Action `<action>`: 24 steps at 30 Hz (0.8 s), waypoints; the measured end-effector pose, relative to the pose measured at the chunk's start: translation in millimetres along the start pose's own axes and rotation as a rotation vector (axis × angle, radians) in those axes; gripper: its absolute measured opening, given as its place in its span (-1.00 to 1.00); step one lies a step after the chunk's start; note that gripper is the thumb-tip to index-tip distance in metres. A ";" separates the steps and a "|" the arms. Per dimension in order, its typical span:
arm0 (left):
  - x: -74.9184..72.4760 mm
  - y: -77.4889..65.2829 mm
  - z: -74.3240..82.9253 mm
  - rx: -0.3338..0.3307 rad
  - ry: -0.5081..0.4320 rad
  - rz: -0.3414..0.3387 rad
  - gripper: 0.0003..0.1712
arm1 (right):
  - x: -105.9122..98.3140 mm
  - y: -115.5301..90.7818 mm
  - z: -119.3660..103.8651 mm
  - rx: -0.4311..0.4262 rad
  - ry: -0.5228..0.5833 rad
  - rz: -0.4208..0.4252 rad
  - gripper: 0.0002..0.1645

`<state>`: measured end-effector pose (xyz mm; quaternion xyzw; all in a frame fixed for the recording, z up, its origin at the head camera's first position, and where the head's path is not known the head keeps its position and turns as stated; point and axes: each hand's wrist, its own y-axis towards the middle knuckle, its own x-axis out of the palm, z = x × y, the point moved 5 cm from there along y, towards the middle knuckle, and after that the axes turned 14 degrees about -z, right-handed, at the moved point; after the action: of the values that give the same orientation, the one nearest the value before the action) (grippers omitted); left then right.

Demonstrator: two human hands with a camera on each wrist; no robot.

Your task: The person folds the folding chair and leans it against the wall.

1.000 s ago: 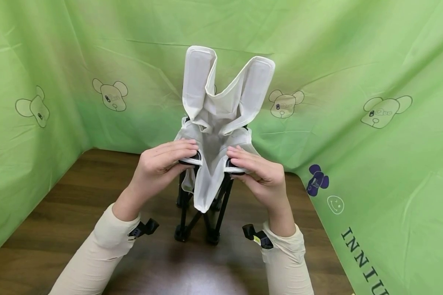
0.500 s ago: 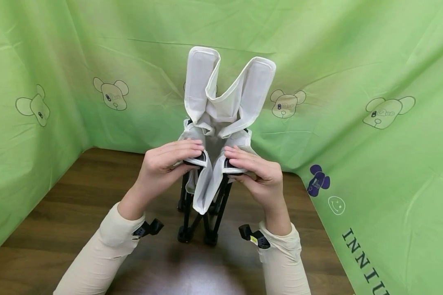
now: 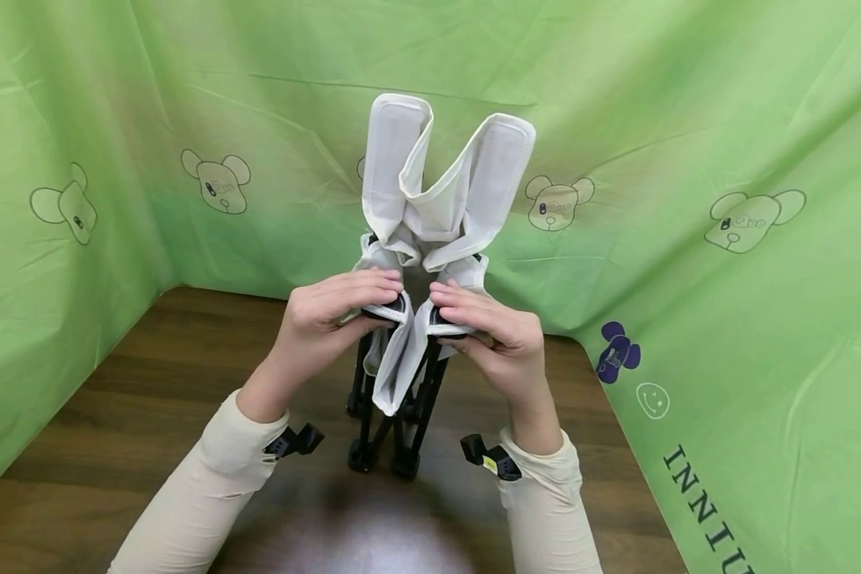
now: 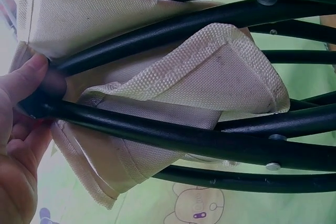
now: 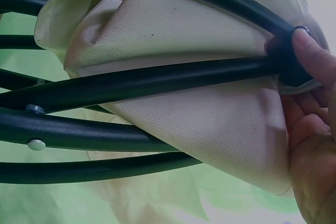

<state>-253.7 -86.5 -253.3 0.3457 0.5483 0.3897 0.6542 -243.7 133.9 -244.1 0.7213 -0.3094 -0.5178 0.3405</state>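
A small folding chair with a white fabric seat and back (image 3: 498, 171) and a black tube frame (image 3: 362, 430) stands partly folded on the wooden table. My left hand (image 3: 323, 315) grips its near left corner, fingers over the top and thumb underneath. At the near right corner, my right hand (image 3: 498, 331) holds on the same way. Between the hands the seat cloth (image 3: 395, 371) sags in a narrow fold. In the left wrist view, the thumb presses a black corner joint (image 4: 50, 85) where tubes meet. The right wrist view shows a matching joint (image 5: 289, 59) under the right thumb.
Green curtains (image 3: 294, 104) with printed bear heads hang close behind the chair and on both sides. The wooden tabletop (image 3: 115, 446) spreads around the chair's feet. Small black wrist cameras (image 3: 297, 440) are strapped at the cuffs.
Both hands have moved slightly closer together, bringing the two near corners nearer each other. The seat cloth between them has folded narrower, and the chair's near feet stand a little closer.
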 end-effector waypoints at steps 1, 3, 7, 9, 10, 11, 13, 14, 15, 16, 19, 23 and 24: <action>0.2 0.3 0.0 0.001 -0.005 0.002 -0.60 | 0.0 0.0 0.1 -0.002 0.005 0.000 -0.69; 0.5 1.0 0.1 0.004 -0.014 0.002 -0.59 | 0.2 0.1 0.5 -0.004 0.015 -0.004 -0.69; 1.4 2.7 1.2 0.012 -0.038 0.000 -0.58 | 0.3 0.6 0.5 -0.004 0.032 -0.009 -0.68; 2.1 3.6 2.0 0.014 -0.046 -0.002 -0.58 | -0.1 0.7 -0.1 -0.004 0.038 -0.008 -0.68; 2.3 3.8 1.8 0.014 -0.053 -0.003 -0.57 | -0.3 0.5 0.2 -0.004 0.041 -0.008 -0.68; 2.5 3.9 1.5 0.013 -0.061 -0.003 -0.57 | -0.5 0.3 0.6 -0.003 0.043 -0.007 -0.68; 3.0 4.1 0.7 0.009 -0.079 -0.002 -0.56 | -1.1 0.1 1.2 -0.005 0.048 -0.010 -0.68; 3.3 4.1 0.2 0.007 -0.089 -0.003 -0.55 | -1.4 0.0 1.6 -0.005 0.049 -0.012 -0.68; 3.5 4.2 -0.2 0.006 -0.101 -0.003 -0.54 | -1.7 -0.1 2.0 -0.006 0.052 -0.013 -0.69; 3.8 4.2 -0.6 0.006 -0.111 -0.002 -0.53 | -1.9 -0.1 2.6 -0.005 0.056 -0.015 -0.69; 5.3 4.7 -1.9 -0.006 -0.145 0.007 -0.50 | -2.2 -0.2 4.0 -0.004 0.073 -0.018 -0.69; 7.8 4.1 -6.0 -0.029 -0.211 0.037 -0.48 | -2.4 -0.3 6.4 0.005 0.096 -0.021 -0.69; 8.5 4.0 -7.4 -0.032 -0.230 0.044 -0.48 | -2.6 -0.1 7.0 0.007 0.098 -0.021 -0.69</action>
<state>-260.8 -77.0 -254.8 0.3894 0.4557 0.3704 0.7096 -251.0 134.8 -244.4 0.7501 -0.2867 -0.4843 0.3473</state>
